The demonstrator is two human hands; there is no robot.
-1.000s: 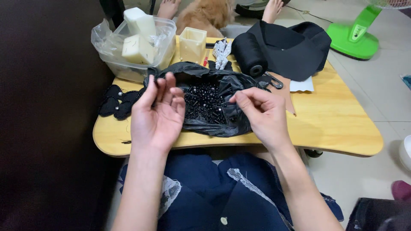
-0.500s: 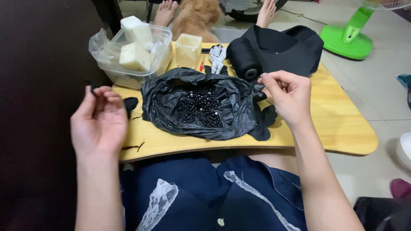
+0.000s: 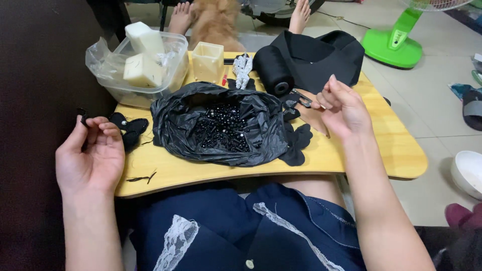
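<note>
**Beads in a black bag, hands held out to either side**

Head view: wooden counter [image 3: 351,155] sits across the person's lap, over a dark blue garment with white lace trim [image 3: 226,236]. At its middle lies a crumpled black plastic bag [image 3: 170,125], opened at the top, with a heap of small black beads [image 3: 221,130] inside.

The left hand [image 3: 90,155] is raised off the counter's left edge, palm up. Its fingers [image 3: 108,128] are curled in, and the thumb and forefinger pinch a tiny black piece [image 3: 82,119]; what the piece is, I cannot tell. Just beside this hand, on the counter, lie black fabric flower shapes [image 3: 131,128].

The right hand [image 3: 344,110] is held above the right part of the counter, near the bag. Its fingers [image 3: 332,90] are drawn together at the tips as in a fine pinch; whether anything is clamped between them cannot be told. Under it lie more black fabric petals [image 3: 297,143] and a small pair of black scissors [image 3: 300,98].

At the back stand a clear plastic tub [image 3: 173,62] holding pale blocks [image 3: 141,70], a cream square cup [image 3: 208,61], a black thread spool [image 3: 273,75] and folded black cloth [image 3: 326,57]. A green fan base [image 3: 391,47] stands on the floor beyond, and a white bowl [image 3: 467,173] at the right.
</note>
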